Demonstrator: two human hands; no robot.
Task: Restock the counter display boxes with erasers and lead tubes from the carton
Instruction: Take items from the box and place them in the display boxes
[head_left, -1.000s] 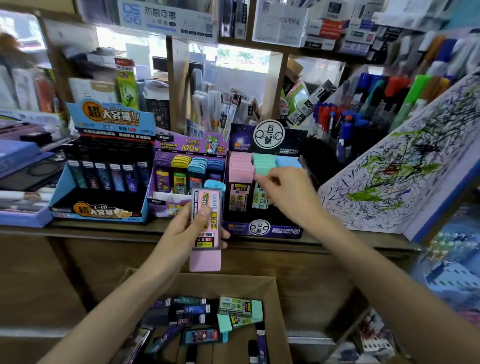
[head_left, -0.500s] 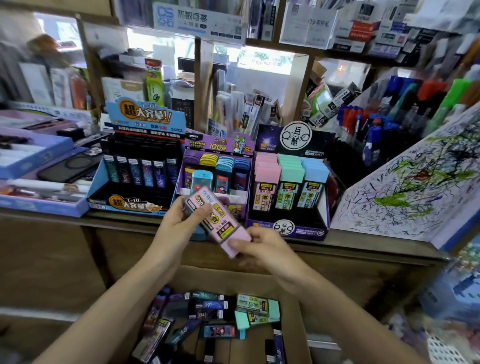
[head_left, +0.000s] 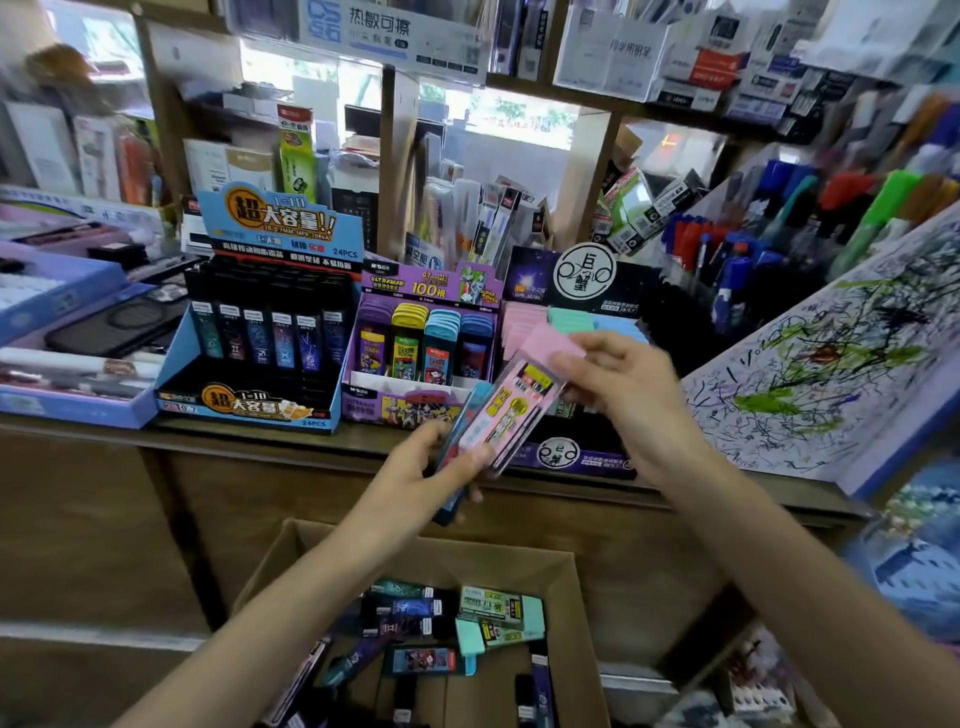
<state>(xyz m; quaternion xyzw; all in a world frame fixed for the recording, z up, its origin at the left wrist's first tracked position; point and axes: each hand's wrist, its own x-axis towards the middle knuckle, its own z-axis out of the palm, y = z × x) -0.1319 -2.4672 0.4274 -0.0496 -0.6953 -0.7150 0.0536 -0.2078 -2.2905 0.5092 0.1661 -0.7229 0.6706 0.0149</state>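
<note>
Teal lead tube: slanted, low end down-left and top end up-right, tucked right behind the pink one, in front of the counter edge.
Pink lead tube: long axis on that same diagonal, pink cap aimed up-right at the dark box, label facing the camera, held in the air between both hands.
Left hand: reaching in from the lower left, fingers curled round the low ends of both tubes, thumb pressed on the pink one.
Right hand: coming from the right, back of the hand up, fingertips pinching the pink tube's cap end.
Blue display box: on the counter, a row of dark tubes standing upright.
Purple display box: just beside it, with purple, yellow, blue and dark blue tubes in rows.
Dark display box: next along, with pink, green and blue tubes, partly hidden by the hands.
Carton: open on the floor below, loose dark, teal and green tubes lying jumbled inside.
</note>
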